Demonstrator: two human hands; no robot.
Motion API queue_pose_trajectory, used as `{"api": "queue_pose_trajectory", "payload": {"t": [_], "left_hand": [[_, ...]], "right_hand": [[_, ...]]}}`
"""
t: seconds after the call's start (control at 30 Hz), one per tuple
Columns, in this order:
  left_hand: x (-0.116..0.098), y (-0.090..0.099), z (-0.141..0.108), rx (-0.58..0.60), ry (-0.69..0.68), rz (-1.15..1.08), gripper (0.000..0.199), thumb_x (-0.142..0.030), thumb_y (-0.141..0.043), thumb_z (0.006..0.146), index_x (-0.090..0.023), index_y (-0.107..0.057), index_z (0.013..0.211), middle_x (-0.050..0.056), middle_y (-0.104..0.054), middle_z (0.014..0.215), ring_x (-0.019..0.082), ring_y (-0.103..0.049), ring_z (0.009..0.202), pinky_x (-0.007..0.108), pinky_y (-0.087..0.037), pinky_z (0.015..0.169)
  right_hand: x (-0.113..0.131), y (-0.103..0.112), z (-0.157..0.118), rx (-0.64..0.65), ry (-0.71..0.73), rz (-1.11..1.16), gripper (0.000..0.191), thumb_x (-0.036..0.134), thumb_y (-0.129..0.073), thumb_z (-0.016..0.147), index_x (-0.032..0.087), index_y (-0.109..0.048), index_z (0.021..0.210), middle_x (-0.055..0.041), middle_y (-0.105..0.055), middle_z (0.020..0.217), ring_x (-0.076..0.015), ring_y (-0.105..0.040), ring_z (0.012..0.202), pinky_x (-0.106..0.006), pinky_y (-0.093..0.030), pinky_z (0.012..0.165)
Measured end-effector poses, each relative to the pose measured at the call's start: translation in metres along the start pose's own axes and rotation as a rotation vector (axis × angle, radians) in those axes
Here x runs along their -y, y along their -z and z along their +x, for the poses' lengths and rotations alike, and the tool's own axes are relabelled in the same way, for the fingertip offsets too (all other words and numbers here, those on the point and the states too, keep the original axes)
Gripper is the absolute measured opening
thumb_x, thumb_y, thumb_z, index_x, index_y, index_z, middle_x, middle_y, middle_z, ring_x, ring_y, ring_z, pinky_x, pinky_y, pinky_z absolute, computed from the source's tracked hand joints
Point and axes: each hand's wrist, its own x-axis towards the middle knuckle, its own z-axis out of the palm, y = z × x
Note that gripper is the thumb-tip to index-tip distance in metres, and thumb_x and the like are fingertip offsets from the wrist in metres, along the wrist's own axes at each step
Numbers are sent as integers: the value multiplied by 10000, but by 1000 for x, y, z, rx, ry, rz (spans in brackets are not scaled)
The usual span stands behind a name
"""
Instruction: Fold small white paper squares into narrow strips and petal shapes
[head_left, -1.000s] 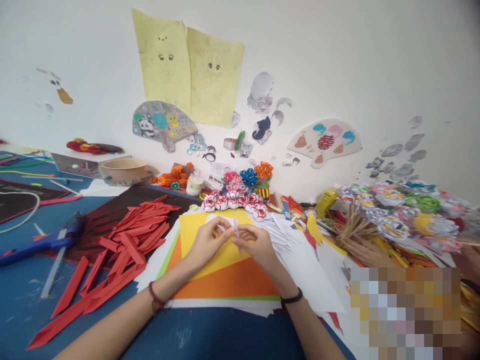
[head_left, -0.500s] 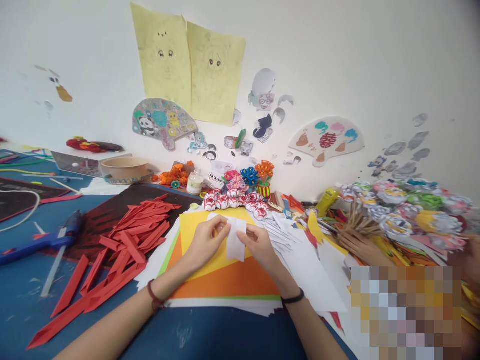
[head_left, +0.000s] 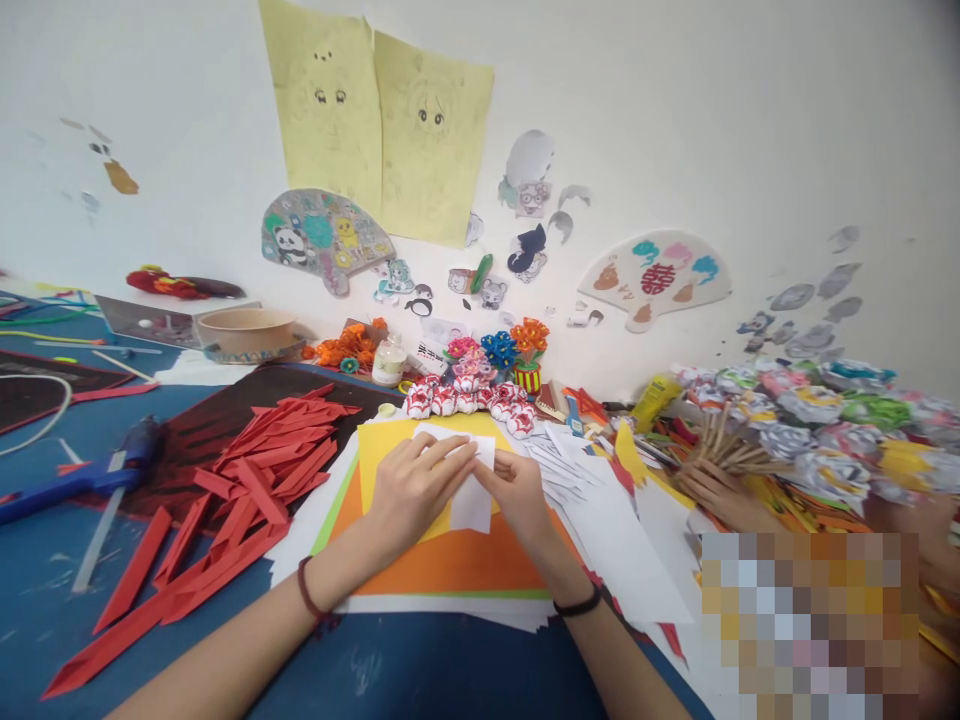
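Note:
Over a stack of coloured sheets, a small piece of white paper [head_left: 472, 508] is between my two hands. My left hand [head_left: 418, 485] reaches across its upper part, fingers bent and pinching near the top edge. On the paper's right side, my right hand [head_left: 517, 495] pinches it with thumb and fingertips, which meet those of the left. Part of the paper is hidden behind the fingers. Directly beneath lie a yellow sheet [head_left: 379, 450] and an orange sheet [head_left: 450, 568].
Folded red paper strips [head_left: 262, 470] lie heaped on the left, beside a blue glue gun [head_left: 112, 475]. Red-and-white paper pieces [head_left: 465, 395] stand behind the stack. On the right are white sheets [head_left: 637, 560], paper flowers [head_left: 832, 420] and another person's hand [head_left: 731, 497].
My left hand has shifted right and over the white paper, its fingers now covering the upper part. The right hand stays on the paper's right side.

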Motion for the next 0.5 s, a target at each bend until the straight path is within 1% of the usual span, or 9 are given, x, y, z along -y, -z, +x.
{"api": "queue_pose_trajectory", "payload": {"t": [0.07, 0.13, 0.23, 0.3, 0.4, 0.5], "left_hand": [[0, 1, 4, 2, 92, -178, 163, -246, -574, 908, -219, -703, 1004, 54, -723, 1038, 183, -613, 875, 316, -467, 785], [1, 3, 9, 11, 255, -378, 164, -285, -574, 908, -206, -717, 905, 56, -721, 992, 187, -611, 908, 311, -463, 809], [4, 5, 14, 43, 542, -602, 189, -349, -622, 863, -187, -709, 821, 47, -712, 905, 176, -603, 834, 274, -453, 721], [8, 4, 15, 108, 685, -706, 211, -387, -663, 817, -182, -712, 835, 38, -703, 862, 159, -581, 752, 253, -427, 646], [14, 0, 13, 208, 797, -830, 267, -422, -693, 774, -177, -717, 876, 34, -690, 838, 147, -564, 704, 245, -411, 629], [17, -2, 11, 234, 830, -848, 281, -424, -709, 749, -164, -720, 852, 43, -691, 836, 152, -567, 709, 254, -411, 650]], "right_hand": [[3, 1, 0, -9, 23, -30, 292, 420, -695, 766, 128, -682, 777, -30, -641, 697, -171, -588, 625, -262, -462, 567], [5, 2, -1, -8, 47, -91, 264, 396, -673, 786, 135, -670, 752, -8, -600, 654, -141, -538, 579, -239, -417, 531], [9, 3, -2, -1, 82, -224, 258, 370, -640, 808, 138, -642, 695, 14, -517, 598, -109, -455, 538, -222, -349, 505], [11, 3, -3, -5, 102, -297, 282, 367, -620, 818, 141, -613, 650, 27, -447, 567, -95, -392, 520, -219, -300, 489], [14, 3, -3, -22, 130, -349, 307, 361, -604, 817, 146, -573, 600, 36, -378, 551, -88, -322, 513, -225, -244, 477], [17, 3, -2, -32, 143, -354, 319, 351, -607, 806, 150, -543, 567, 35, -363, 552, -89, -304, 524, -230, -235, 484]]}}
